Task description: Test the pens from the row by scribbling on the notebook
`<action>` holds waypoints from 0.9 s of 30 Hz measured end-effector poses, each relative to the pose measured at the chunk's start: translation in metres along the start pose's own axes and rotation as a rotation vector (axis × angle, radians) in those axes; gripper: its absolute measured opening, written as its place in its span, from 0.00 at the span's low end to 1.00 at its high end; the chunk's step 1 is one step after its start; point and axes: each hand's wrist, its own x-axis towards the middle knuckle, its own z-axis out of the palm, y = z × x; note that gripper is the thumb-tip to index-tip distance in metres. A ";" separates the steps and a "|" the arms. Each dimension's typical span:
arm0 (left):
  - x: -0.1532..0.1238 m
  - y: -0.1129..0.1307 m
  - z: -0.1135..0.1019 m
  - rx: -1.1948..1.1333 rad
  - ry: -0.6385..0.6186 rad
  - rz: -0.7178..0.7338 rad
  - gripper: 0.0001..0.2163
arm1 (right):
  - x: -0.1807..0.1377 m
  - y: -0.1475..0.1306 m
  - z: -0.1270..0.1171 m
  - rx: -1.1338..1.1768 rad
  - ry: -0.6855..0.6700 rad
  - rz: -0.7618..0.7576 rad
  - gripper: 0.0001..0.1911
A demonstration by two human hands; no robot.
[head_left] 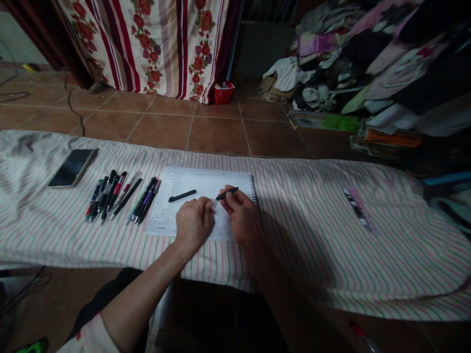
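Note:
My right hand (pixel 241 213) is closed round a short black pen piece (pixel 227 193), held slantwise over the notebook, a yellowish tip at its lower end. Close beside it, my left hand (pixel 194 220) is closed in a pinch. A small pale thing shows at its fingertips, too blurred to name. Under both hands lies a spiral notebook (pixel 206 177) with printed or written sheets, its coil on the right. A black pen barrel (pixel 182 195) rests on the page, just beyond my left hand.
Left of the notebook lie a row of pens (pixel 145 201) and a larger group of pens (pixel 106 196). A phone (pixel 72 168) is farther left. Two slim packets (pixel 358 211) lie right on the striped cloth (pixel 301 206). Beyond are a red basket (pixel 223 93) and heaped clothes (pixel 331 54).

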 end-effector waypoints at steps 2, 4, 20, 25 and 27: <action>-0.001 0.000 0.000 -0.011 -0.005 -0.014 0.13 | 0.002 0.000 -0.001 0.014 -0.003 -0.022 0.13; -0.001 0.001 0.000 -0.019 0.001 -0.023 0.13 | 0.003 -0.001 -0.002 0.020 -0.020 -0.027 0.13; -0.002 -0.010 -0.003 0.053 -0.023 0.011 0.12 | 0.006 -0.009 -0.008 0.014 -0.004 -0.035 0.14; -0.003 -0.012 -0.006 0.065 -0.035 -0.016 0.12 | 0.008 -0.009 -0.009 0.062 0.041 -0.005 0.12; -0.003 -0.013 -0.006 0.068 -0.035 -0.017 0.12 | 0.009 -0.009 -0.010 0.077 0.049 -0.002 0.12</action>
